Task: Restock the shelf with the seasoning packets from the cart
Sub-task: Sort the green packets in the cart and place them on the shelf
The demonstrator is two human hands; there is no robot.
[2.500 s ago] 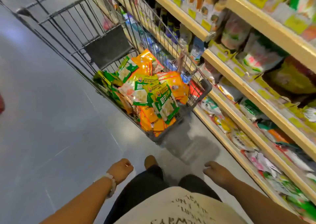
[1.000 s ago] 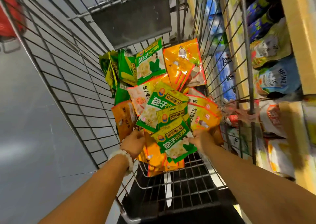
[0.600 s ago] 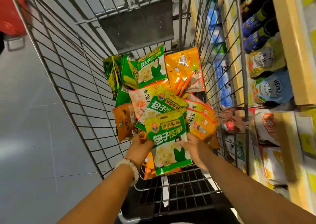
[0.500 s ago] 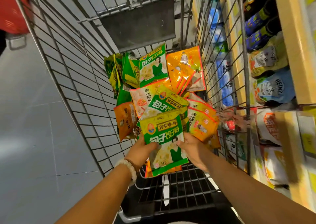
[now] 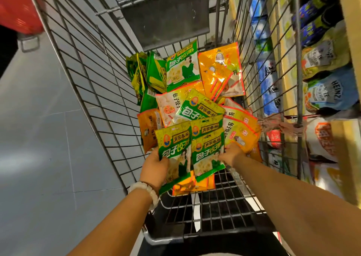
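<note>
Left hand (image 5: 155, 167) grips one green packet (image 5: 174, 150); right hand (image 5: 231, 154) pinches another green packet (image 5: 208, 156). Likely sorting matching ones from the cart (image 5: 93, 91) before shelving.

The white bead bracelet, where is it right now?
On the left wrist, the bracelet sits at the cart's near left corner, just below the left hand gripping a green packet.

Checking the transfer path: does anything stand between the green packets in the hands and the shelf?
Yes. The cart's right wire side wall stands between the green seasoning packets, held by the left hand and right hand, and the yellow shelf.
</note>
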